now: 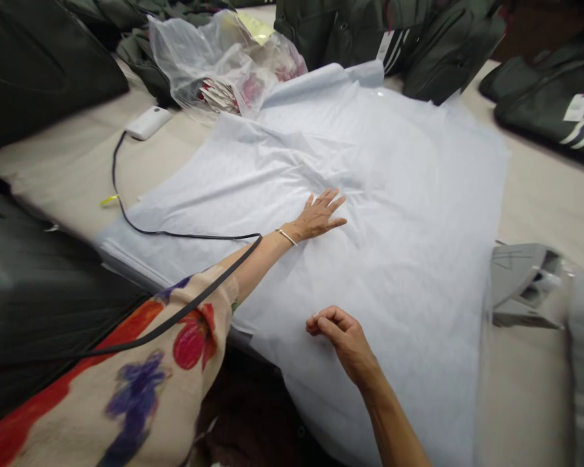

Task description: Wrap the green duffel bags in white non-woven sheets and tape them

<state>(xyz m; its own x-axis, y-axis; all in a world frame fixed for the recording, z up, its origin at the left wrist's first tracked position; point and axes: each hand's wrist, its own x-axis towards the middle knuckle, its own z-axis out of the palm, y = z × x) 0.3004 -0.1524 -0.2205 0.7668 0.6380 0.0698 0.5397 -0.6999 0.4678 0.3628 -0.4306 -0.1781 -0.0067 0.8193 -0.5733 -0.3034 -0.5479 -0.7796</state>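
Large pale blue-white sheets (399,259) lie spread and layered over the table, with wrinkles near the middle. My left hand (321,214) is flat on the top sheet with its fingers spread, a thin bracelet at the wrist. Nearer to me, my right hand (338,331) is over the sheets with its thumb and fingers pinched together. What it holds, if anything, is too small to make out. A black cable (189,305) crosses over my left sleeve.
A white device (148,122) joins the cable at the upper left. Behind the sheets is a clear plastic bag (209,58) with tags inside. Dark tagged bags (448,45) line the back. At the right is a grey device (520,282).
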